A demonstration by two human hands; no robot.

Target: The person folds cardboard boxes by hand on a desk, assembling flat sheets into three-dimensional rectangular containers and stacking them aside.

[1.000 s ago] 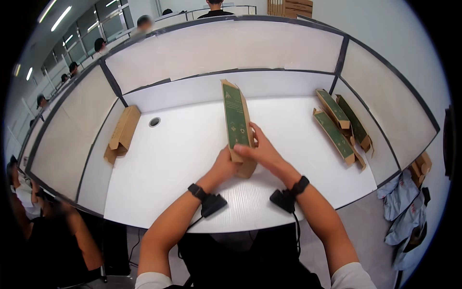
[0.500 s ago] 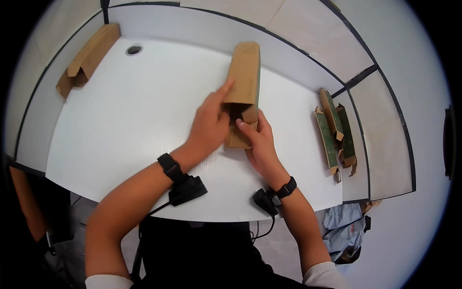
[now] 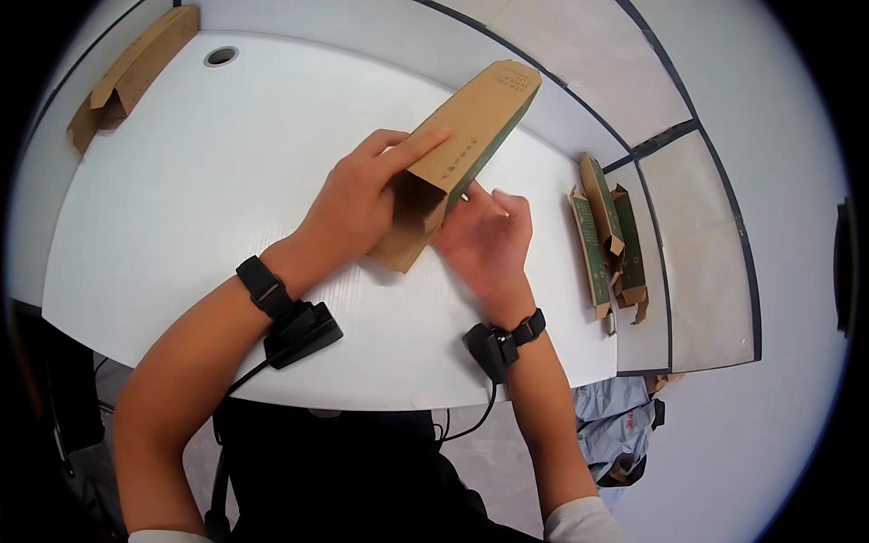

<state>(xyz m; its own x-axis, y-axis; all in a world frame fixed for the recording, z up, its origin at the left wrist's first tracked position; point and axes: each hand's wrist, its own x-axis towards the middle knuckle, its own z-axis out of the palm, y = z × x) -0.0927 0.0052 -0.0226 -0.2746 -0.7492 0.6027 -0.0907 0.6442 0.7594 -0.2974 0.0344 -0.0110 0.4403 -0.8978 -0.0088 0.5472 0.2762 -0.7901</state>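
Observation:
A long brown cardboard box (image 3: 480, 118) with a green side is held up over the white table, tilted with its far end to the right. Its near end gapes, dark inside, and a flap hangs down there. My left hand (image 3: 358, 195) grips the box by its left side near this end, the index finger lying along the top face. Under the right side of the box is my right hand (image 3: 489, 237), palm up, thumb spread away; some of its fingers are hidden behind the box.
An opened brown box (image 3: 140, 68) lies at the table's far left corner, near a round cable hole (image 3: 221, 57). Several green-and-brown cartons (image 3: 602, 222) lean by the right partition. Grey plastic bags (image 3: 611, 421) sit below the table on the right. Black wrist devices trail cables.
The box has turned, its far end swinging right. My right thumb has come out of the open end, and that hand has opened palm up. The whole view has shifted a little.

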